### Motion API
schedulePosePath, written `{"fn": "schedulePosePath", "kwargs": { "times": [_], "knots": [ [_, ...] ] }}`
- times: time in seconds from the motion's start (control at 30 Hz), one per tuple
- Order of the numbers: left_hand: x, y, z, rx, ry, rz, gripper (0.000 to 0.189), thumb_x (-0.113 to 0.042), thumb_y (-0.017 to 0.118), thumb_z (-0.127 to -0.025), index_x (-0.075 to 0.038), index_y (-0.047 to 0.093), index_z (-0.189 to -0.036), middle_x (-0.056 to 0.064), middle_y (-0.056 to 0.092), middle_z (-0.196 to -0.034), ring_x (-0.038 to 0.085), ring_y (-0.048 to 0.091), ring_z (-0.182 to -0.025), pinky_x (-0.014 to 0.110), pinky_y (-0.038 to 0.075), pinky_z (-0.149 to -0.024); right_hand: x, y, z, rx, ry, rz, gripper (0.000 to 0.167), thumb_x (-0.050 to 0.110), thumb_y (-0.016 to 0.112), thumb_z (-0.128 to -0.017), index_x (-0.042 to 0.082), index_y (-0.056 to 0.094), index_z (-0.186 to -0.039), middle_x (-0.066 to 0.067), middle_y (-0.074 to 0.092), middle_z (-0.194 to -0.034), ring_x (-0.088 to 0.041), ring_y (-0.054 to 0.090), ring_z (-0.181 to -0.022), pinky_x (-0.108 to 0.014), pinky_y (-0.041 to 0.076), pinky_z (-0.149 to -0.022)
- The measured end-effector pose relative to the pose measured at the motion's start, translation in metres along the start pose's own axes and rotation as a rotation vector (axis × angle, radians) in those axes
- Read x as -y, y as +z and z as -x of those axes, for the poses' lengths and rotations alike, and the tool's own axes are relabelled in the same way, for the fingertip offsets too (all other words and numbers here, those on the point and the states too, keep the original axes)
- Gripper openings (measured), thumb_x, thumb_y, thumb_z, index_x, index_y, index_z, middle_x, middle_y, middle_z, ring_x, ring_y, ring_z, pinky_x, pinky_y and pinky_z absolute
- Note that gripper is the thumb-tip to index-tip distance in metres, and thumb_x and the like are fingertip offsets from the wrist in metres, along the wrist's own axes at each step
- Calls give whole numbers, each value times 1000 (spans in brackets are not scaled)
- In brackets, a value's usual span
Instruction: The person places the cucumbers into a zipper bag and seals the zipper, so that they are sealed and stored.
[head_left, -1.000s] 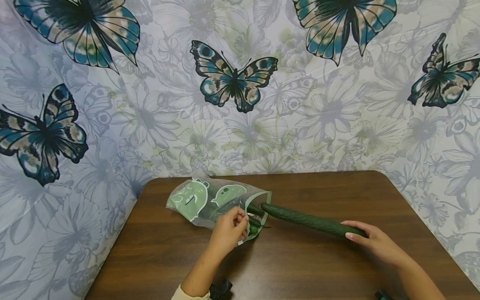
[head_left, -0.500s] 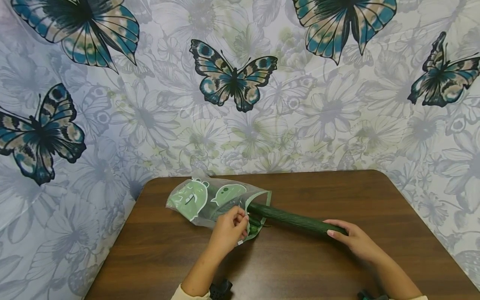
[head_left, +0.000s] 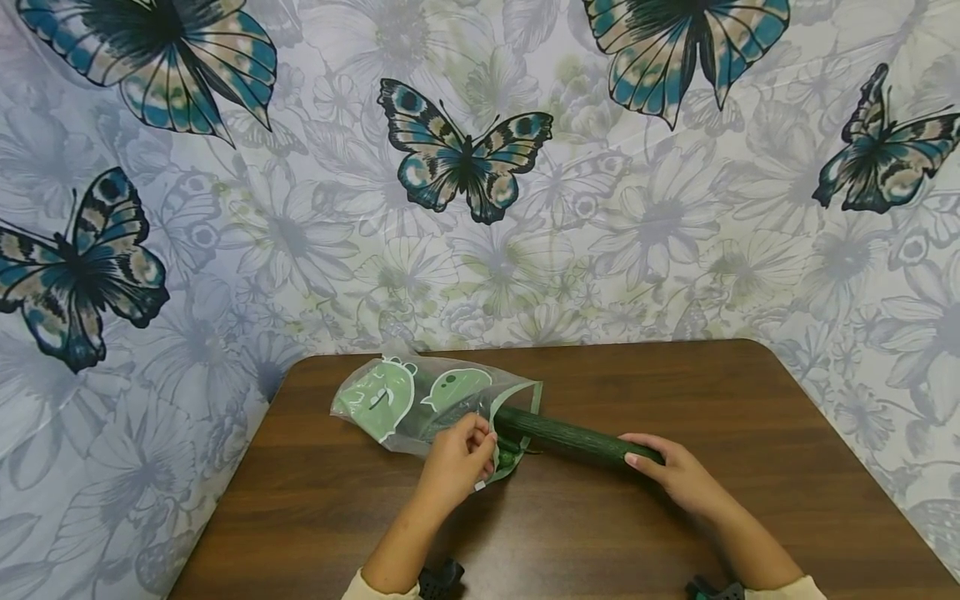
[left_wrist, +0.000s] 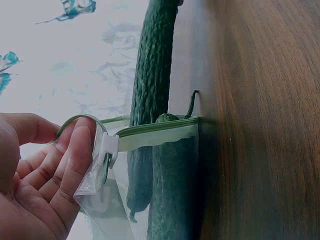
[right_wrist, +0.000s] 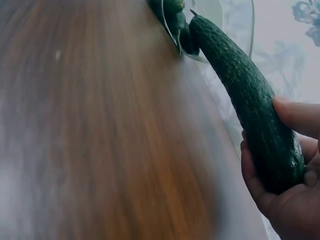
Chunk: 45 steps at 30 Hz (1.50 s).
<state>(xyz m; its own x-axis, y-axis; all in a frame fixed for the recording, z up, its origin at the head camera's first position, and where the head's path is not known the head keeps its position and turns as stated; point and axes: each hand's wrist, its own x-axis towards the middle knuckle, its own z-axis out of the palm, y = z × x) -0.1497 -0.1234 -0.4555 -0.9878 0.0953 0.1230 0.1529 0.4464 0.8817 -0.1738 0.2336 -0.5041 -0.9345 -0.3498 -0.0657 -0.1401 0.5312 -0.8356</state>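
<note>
My right hand (head_left: 675, 471) grips the near end of a long dark green cucumber (head_left: 577, 437), thumb on top in the right wrist view. The cucumber's far end is inside the mouth of a clear zip bag (head_left: 457, 392) with green cartoon prints. My left hand (head_left: 457, 462) pinches the green-edged rim of that mouth and holds it apart. Beside the left fingers, a white slider (left_wrist: 109, 149) sits on the zip. Another cucumber (left_wrist: 172, 185) lies inside the bag, its thin stem poking past the rim. The prints and my left hand hide part of the bag's contents.
The bag lies on a brown wooden table (head_left: 585, 533) with rounded back corners, toward its back left. Right behind the table hangs a floral cloth (head_left: 660, 275) with butterflies. Dark wrist-worn devices show at both wrists near the front.
My right hand has moved left, sliding the cucumber from the edge of the bag's mouth into it. The left hand and the bag have stayed in place.
</note>
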Motion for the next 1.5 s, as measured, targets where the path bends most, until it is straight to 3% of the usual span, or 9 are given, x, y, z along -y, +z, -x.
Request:
{"fn": "schedulePosePath", "kwargs": {
  "times": [0.17, 0.23, 0.27, 0.37, 0.5, 0.6, 0.87, 1.23, 1.5],
  "knots": [
    [0, 0, -1, -2, -3, -3, 4, -10, 62, -99, -7, 61, -95, 5, 65, -74, 12, 64, -56, 21, 55, -51, 9, 8, -8, 4, 28, 15, 49, 42, 58, -102, 16, 55, -142, -18, 68, -123, -24, 51, -65, -61, 45, -101],
    [0, 0, -1, -2, -6, -2, 4, -10, 62, -99, -7, 61, -95, 5, 65, -75, 12, 64, -56, 21, 55, -51, 12, 11, -11, -6, 21, 19, 49, 43, 58, -101, 15, 56, -141, -17, 68, -124, -28, 64, -81, -63, 45, -102],
    [0, 0, -1, -1, -8, 0, 4, -9, 62, -99, -7, 61, -95, 5, 65, -75, 12, 64, -57, 21, 55, -51, 14, 13, -13, 1, 26, 12, 49, 42, 58, -101, 15, 56, -142, -16, 71, -107, -24, 56, -64, -58, 51, -93],
    [-1, 0, -1, 0, -13, 0, 4, -9, 62, -98, -7, 61, -95, 5, 65, -75, 12, 64, -57, 21, 55, -51, 20, 19, -17, -5, 18, 0, 48, 42, 59, -101, 15, 57, -140, -17, 71, -103, -29, 62, -69, -54, 55, -82],
    [-1, 0, -1, 2, -12, -6, 4, -9, 62, -98, -7, 61, -95, 5, 66, -75, 13, 64, -57, 21, 55, -52, 26, 29, -22, -28, 18, -36, 49, 42, 60, -100, 14, 58, -140, -17, 65, -134, -39, 66, -109, -61, 47, -102],
    [-2, 0, -1, 3, -11, -6, 4, -10, 62, -98, -8, 61, -95, 5, 66, -75, 13, 64, -57, 21, 55, -52, 31, 36, -27, -43, 12, -60, 50, 40, 61, -100, 12, 58, -141, -17, 56, -146, -44, 45, -141, -68, 34, -113],
    [-2, 0, -1, 4, -15, -8, 5, -11, 62, -98, -8, 61, -94, 5, 66, -74, 12, 64, -56, 21, 55, -51, 44, 55, -43, -85, 6, -81, 44, 36, 65, -98, 13, 63, -135, -13, 64, -138, -33, 58, -128, -55, 46, -107],
    [0, 2, -1, -3, -8, -6, 5, -10, 63, -98, -8, 61, -93, 4, 66, -74, 13, 64, -56, 21, 54, -51, 52, 71, -60, -32, -7, -281, 48, 31, 70, -95, 8, 62, -136, -18, 71, -117, -25, 73, -92, -34, 62, -70],
    [0, 3, -1, -2, -8, -11, 5, -10, 62, -98, -8, 61, -94, 4, 66, -74, 13, 64, -56, 22, 55, -51, 41, 59, -57, 100, -30, -383, 55, 13, 65, -98, 1, 46, -148, -28, 59, -134, -35, 70, -109, -34, 59, -91]
  ]
}}
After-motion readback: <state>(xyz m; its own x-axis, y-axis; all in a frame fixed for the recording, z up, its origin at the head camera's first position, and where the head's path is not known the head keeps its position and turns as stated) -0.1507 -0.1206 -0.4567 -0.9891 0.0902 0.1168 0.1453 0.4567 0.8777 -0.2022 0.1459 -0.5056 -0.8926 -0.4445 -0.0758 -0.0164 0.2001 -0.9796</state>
